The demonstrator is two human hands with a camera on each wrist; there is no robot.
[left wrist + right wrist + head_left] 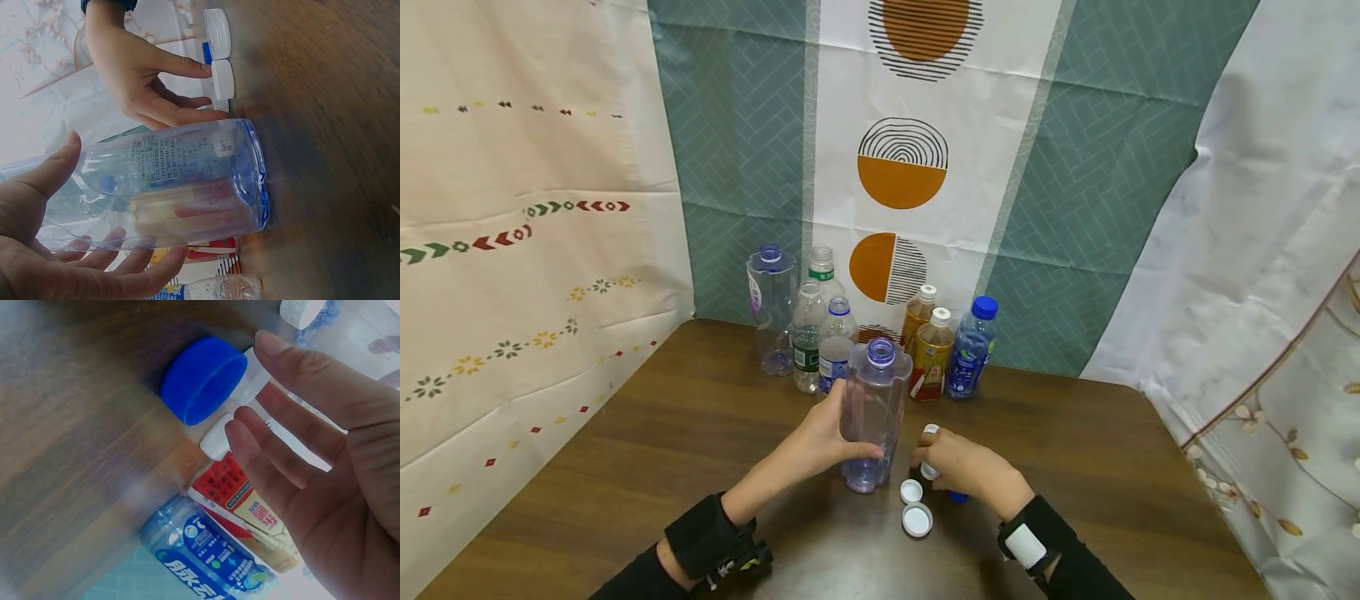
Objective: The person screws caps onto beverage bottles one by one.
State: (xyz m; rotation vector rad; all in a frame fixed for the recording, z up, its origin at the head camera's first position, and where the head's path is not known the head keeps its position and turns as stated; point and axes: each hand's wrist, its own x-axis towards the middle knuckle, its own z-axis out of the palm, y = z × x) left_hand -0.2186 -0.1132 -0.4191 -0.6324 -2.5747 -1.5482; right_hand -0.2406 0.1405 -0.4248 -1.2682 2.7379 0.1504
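Observation:
A tall, see-through, bluish plastic bottle [874, 417] stands upright with its mouth uncapped. My left hand [823, 442] grips its side, thumb in front and fingers round the back. Beside it, my right hand [966, 468] reaches down to the loose caps, its thumb and fingers spread around a white cap [250, 378] on the table. Whether the fingertips touch that cap is hard to see. A blue cap [203, 381] lies close by, mostly hidden under the hand in the head view. Nearer me are a small white cap [911, 491] and a wider white cap [916, 520].
At the back left stand another large bluish bottle [772, 312], a green-labelled clear bottle [807, 342] and a blue-labelled bottle [837, 342], all uncapped. To their right are a yellow-labelled bottle [932, 358] and a blue-capped bottle [972, 350]. Cloths hang behind the brown table [1075, 467].

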